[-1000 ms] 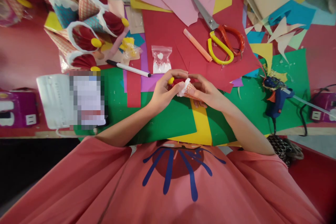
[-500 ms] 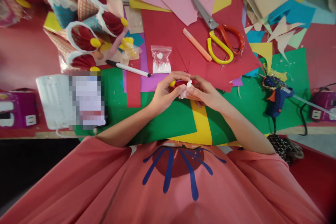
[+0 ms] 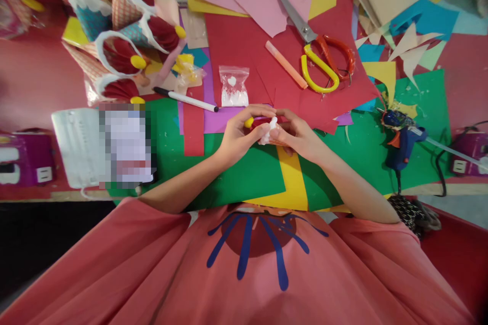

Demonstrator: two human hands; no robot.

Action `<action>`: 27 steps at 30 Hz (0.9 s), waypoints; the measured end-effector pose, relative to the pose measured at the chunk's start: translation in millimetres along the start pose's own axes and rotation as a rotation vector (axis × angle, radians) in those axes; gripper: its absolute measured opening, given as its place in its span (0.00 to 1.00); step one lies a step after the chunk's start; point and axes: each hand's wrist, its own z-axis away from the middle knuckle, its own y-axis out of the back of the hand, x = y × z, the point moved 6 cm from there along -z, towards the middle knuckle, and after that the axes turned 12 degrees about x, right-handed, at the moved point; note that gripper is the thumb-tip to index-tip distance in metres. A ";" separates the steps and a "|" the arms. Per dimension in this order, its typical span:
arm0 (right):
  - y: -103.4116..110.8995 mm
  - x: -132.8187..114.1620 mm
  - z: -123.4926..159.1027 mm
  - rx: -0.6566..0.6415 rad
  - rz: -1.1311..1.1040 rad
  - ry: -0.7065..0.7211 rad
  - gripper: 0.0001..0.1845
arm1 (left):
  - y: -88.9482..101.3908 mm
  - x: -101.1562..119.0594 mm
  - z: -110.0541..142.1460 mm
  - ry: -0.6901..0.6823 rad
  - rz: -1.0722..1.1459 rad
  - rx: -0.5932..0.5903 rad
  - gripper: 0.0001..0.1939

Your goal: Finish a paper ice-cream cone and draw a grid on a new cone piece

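Cone (image 3: 273,124): axis crosswise, wide end leftward
Left hand (image 3: 238,137): clamped on wide end
Right hand (image 3: 305,138): clamped on taper

A small cone (image 3: 271,130) is lying sideways between the left hand (image 3: 238,134) and the right hand (image 3: 305,138), and both are holding it. Its bumpy white trim (image 3: 264,139) is edging the wide end, where dark red material (image 3: 258,122) and a yellow ball (image 3: 248,122) are showing. The orange body is narrowing toward the right, fingers mostly covering it.
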 end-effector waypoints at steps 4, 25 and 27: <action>-0.3 0.0 0.0 0.000 -0.014 -0.003 0.32 | 0.4 -0.8 0.3 -0.006 0.001 0.000 0.08; -1.4 -4.0 2.3 -0.077 -0.107 -0.016 0.31 | 6.5 -4.7 -1.7 0.036 0.013 0.069 0.09; -1.4 -5.2 2.6 -0.105 -0.128 -0.020 0.32 | 7.6 -4.7 -2.6 0.050 0.048 0.075 0.09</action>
